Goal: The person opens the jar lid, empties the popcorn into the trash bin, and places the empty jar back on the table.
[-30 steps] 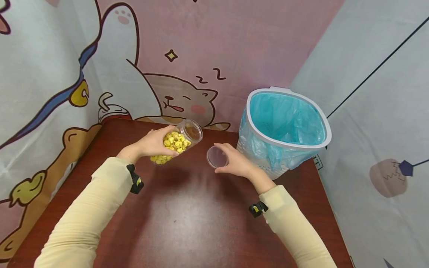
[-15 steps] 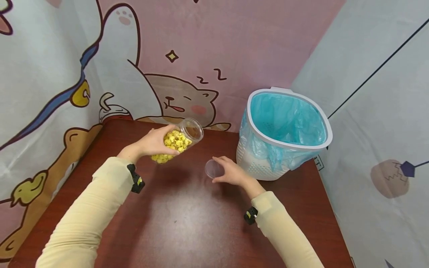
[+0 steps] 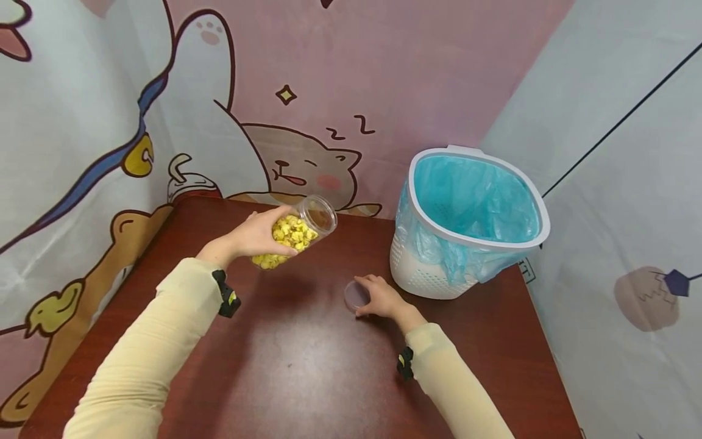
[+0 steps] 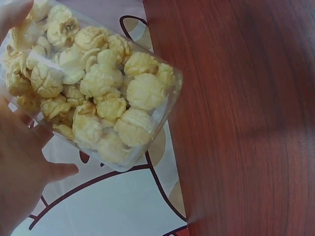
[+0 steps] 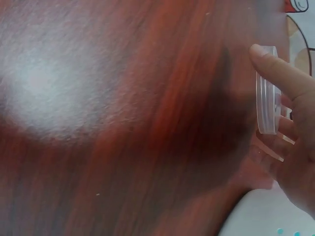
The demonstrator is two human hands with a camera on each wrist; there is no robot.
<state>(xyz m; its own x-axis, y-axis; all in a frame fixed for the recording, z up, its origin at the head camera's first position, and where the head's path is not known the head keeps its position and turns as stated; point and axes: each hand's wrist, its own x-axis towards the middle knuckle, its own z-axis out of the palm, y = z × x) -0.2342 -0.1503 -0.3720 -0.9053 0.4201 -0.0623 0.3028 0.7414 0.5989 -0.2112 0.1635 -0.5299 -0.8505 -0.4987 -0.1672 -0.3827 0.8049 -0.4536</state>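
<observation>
My left hand [image 3: 259, 234] grips a clear plastic jar [image 3: 319, 214], tilted with its uncovered mouth toward the upper right. Yellow popcorn [image 3: 292, 232] fills the lower part of the jar; the left wrist view shows the popcorn [image 4: 98, 88] close up through the wall near the base. In my right hand [image 3: 382, 297] is a round clear lid [image 3: 356, 296], pinched at its edge between thumb and fingers. Seen from the right wrist, the lid [image 5: 267, 91] stands on edge close over the table, its ridged rim facing sideways.
A white perforated bin [image 3: 425, 274] lined with a blue plastic bag [image 3: 474, 198] stands at the back right of the dark red wooden table [image 3: 307, 372]. Cartoon-printed fabric [image 3: 428, 79] hangs behind and along both sides.
My right hand has moved down and nearer with the lid, away from the bin, lowering toward the table. The left hand and the jar keep nearly the same place and tilt.
</observation>
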